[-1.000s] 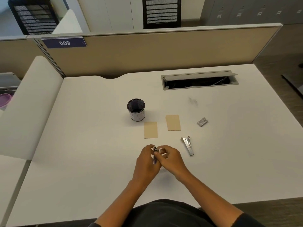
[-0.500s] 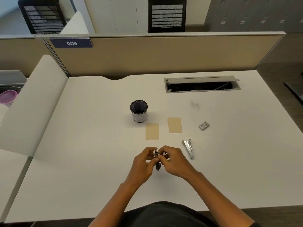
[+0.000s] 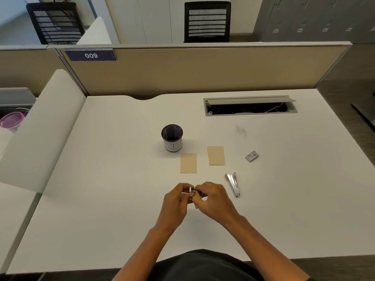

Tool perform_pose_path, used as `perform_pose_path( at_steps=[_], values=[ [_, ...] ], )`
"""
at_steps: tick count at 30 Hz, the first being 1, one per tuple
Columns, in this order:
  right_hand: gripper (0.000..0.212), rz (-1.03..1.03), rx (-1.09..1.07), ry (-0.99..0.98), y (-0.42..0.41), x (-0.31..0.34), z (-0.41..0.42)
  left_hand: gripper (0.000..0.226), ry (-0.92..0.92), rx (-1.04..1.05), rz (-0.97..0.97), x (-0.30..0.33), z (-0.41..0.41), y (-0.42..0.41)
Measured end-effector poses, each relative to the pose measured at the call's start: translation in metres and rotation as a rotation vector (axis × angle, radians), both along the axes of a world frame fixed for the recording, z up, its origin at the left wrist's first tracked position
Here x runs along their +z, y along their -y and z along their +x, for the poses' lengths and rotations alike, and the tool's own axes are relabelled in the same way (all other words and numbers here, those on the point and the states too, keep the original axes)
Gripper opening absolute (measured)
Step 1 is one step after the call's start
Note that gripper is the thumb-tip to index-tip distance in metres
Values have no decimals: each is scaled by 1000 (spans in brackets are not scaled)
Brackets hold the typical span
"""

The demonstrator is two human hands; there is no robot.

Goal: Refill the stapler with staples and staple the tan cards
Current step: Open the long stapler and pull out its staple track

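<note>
Both hands meet above the near middle of the white desk (image 3: 113, 199). My left hand (image 3: 176, 201) and my right hand (image 3: 213, 199) pinch a small dark and white object (image 3: 193, 192) between their fingertips; fingers hide most of it. A silver metal stapler piece (image 3: 233, 184) lies on the desk just right of my right hand. Two tan cards lie flat and apart beyond the hands, the left card (image 3: 188, 163) and the right card (image 3: 216, 155). A small grey staple box (image 3: 251, 156) sits further right.
A black mesh pen cup (image 3: 172, 137) stands behind the left card. An open cable tray (image 3: 250, 106) is set into the desk at the back right. A beige partition (image 3: 203, 72) closes off the back, and a white side panel (image 3: 40, 128) stands at the left.
The head view has tilted slightly and the hands sit a little lower in frame. Both hands stay together, turning the small object between the fingertips. Nothing on the desk has moved.
</note>
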State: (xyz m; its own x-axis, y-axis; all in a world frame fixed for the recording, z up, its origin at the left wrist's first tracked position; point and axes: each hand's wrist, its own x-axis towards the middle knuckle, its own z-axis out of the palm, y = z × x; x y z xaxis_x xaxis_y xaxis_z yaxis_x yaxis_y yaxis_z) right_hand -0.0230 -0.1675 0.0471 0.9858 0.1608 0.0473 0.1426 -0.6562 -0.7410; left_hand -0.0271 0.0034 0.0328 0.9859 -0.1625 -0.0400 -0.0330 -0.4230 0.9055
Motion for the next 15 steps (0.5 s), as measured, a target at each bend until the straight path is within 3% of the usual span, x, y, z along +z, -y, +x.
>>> perform_pose_path(
  at_steps=[11,13,15],
  values=[
    [15,101,-139,162,-5,-3,-4,24,7,131,-96,2,-6,3],
    [13,220,-286,125,3,-4,1,20,-33,220,-188,3,-6,-2],
    [23,533,-447,-117,10,-4,6,16,-95,300,-348,6,-7,-8]
  ],
)
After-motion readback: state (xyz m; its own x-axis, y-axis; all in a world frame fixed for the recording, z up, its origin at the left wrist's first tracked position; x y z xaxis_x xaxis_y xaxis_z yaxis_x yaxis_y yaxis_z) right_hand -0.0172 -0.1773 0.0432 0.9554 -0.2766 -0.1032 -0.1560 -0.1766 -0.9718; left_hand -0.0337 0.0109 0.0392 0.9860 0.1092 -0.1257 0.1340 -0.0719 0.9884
